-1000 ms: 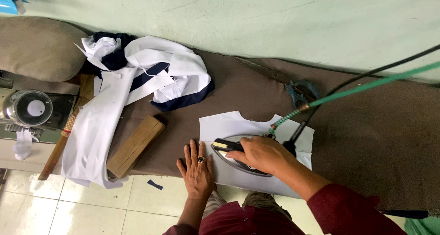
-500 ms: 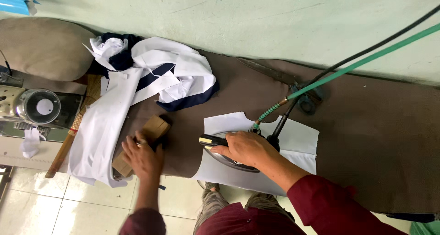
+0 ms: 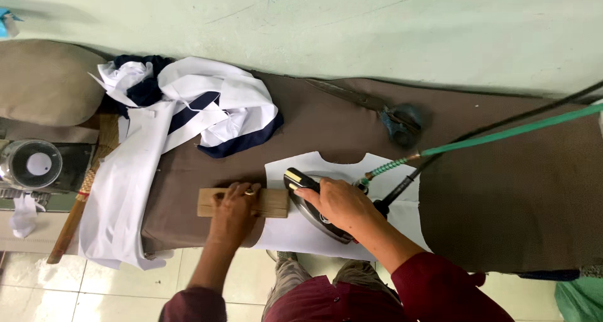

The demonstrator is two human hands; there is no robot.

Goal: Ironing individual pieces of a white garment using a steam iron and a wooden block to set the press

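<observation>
My right hand (image 3: 339, 204) grips the black handle of a metal iron (image 3: 314, 206) that rests on a white cut fabric piece (image 3: 339, 165) on the brown padded table (image 3: 502, 190). My left hand (image 3: 233, 206) lies on top of a flat wooden block (image 3: 273, 202), fingers curled over it. The block lies level, its right end touching the fabric's left edge, just left of the iron. A green hose (image 3: 502, 133) and a black cable (image 3: 490, 130) run from the iron's rear to the upper right.
A heap of white and navy garments (image 3: 188, 108) lies at the table's left end, hanging over the edge. Large scissors (image 3: 377, 108) lie near the wall. A beige cushion (image 3: 44, 80), a round clear container (image 3: 31, 165) and a wooden stick (image 3: 72, 218) sit at left.
My left hand left the fabric, took the wooden block lying at a slant to the left, and brought it level against the fabric beside the iron. The iron stayed on the fabric.
</observation>
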